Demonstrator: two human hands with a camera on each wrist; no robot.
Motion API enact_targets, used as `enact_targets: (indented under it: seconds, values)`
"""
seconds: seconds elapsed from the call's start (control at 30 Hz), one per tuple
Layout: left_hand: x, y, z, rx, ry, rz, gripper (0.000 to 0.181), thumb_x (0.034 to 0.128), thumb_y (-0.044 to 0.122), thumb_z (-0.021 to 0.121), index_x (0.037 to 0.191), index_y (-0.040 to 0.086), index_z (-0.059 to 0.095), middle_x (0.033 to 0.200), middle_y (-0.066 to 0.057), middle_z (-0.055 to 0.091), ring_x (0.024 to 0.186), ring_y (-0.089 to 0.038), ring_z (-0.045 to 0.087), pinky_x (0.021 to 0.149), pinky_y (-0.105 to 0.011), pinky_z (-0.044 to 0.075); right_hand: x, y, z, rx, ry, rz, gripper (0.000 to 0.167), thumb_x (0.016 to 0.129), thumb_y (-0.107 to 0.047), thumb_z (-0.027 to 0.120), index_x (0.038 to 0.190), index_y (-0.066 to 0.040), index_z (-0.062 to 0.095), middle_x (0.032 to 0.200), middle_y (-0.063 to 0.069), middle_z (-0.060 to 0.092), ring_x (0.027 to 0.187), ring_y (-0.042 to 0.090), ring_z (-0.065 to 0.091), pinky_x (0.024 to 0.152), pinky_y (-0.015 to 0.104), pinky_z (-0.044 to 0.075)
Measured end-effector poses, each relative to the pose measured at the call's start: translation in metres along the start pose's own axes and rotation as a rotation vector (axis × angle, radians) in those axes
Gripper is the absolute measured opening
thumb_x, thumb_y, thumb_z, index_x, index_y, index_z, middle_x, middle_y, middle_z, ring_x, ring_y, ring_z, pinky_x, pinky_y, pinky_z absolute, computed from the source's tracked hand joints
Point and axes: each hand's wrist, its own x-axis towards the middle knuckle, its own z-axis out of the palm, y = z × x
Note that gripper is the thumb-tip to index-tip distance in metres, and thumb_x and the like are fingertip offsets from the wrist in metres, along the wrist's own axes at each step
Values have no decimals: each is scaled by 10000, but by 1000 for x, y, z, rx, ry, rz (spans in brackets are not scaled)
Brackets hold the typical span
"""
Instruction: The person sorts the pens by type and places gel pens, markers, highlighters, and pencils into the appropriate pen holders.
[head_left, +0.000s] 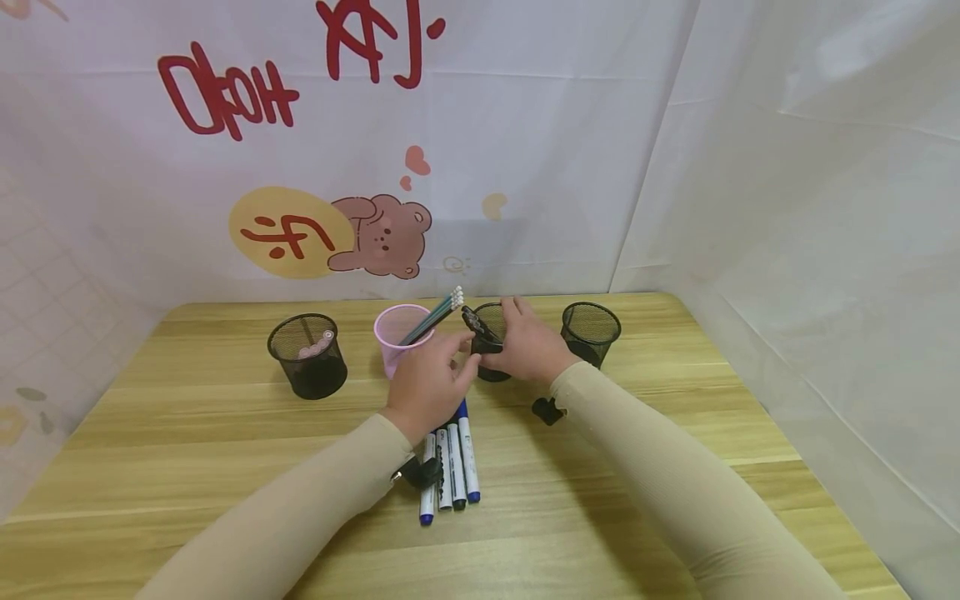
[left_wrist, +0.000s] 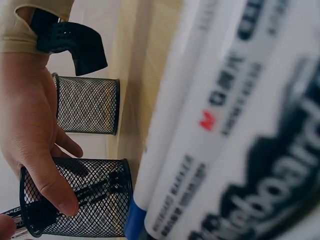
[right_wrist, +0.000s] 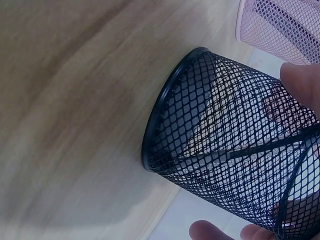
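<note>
A black mesh pen cup (head_left: 491, 371) stands upright at the middle of the table, with black pens (head_left: 477, 322) leaning inside it. My right hand (head_left: 531, 346) grips this cup by its side and rim; the right wrist view shows the cup's mesh (right_wrist: 200, 130) up close, with fingertips at its upper part. Beside the cup's left side is my left hand (head_left: 429, 382), its thumb and forefinger apart near the pen tops. In the left wrist view a fingertip (left_wrist: 6, 227) appears by the pens' upper ends; whether it touches them is unclear.
Several whiteboard markers (head_left: 453, 467) lie below my left hand. A pink mesh cup (head_left: 388, 354) holds pencils (head_left: 437, 318). Another black cup (head_left: 318, 375) with pink items stands left, and a further black cup (head_left: 592, 325) right. A white curtain hangs behind the table.
</note>
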Motion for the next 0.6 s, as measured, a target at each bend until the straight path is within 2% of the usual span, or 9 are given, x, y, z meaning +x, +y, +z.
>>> enact_targets:
  seconds: [0.07, 0.23, 0.47, 0.6]
  values:
    - [-1, 0, -2, 27, -32, 18, 400, 1031, 348, 640, 1354, 118, 691, 1188, -21, 782, 995, -192, 758, 835, -387, 623, 0, 0, 0, -4, -1, -2, 1173, 860, -620, 778, 1671, -16, 184, 1730, 244, 205, 1218, 396, 688, 890, 495, 633]
    - [-5, 0, -8, 92, -121, 36, 443, 1034, 406, 629, 1373, 126, 684, 1290, -49, 755, 1207, -242, 716, 1013, -448, 586, 1, 1, 0, 4, -8, -5, 1194, 844, -617, 798, 1670, -14, 182, 1731, 251, 197, 1279, 420, 652, 924, 518, 622]
    - [-13, -3, -14, 129, -226, 48, 483, 1021, 435, 645, 1397, 132, 666, 1367, -46, 719, 1270, -271, 683, 1040, -476, 575, 0, 0, -5, 16, -43, 12, 1194, 847, -590, 793, 1681, -34, 145, 1741, 234, 171, 1279, 414, 651, 980, 523, 601]
    - [-17, -6, -17, 153, -269, 67, 508, 1020, 456, 635, 1410, 131, 653, 1396, -35, 702, 1292, -277, 669, 1078, -477, 551, 1, 0, -7, 28, -60, 11, 1193, 846, -577, 799, 1683, -40, 139, 1741, 231, 172, 1340, 427, 607, 1031, 542, 573]
